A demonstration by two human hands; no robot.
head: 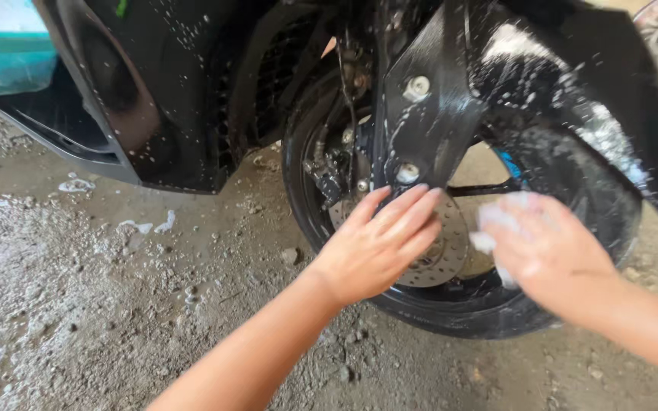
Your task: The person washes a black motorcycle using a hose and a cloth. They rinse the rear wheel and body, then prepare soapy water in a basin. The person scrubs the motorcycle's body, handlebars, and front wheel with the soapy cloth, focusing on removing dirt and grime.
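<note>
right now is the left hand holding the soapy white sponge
No: the left hand lies flat and empty on the brake disc, while the right hand grips the white sponge.

two bare forearms without sleeves, no gloves, rings or watch, left hand (378, 243) wet and shiny, right hand (546, 247) blurred, with white soap foam.

Below me, rough wet concrete floor (100, 320) — foam patches (146, 226) at nine o'clock, teal wall (1, 57) at ten.
</note>
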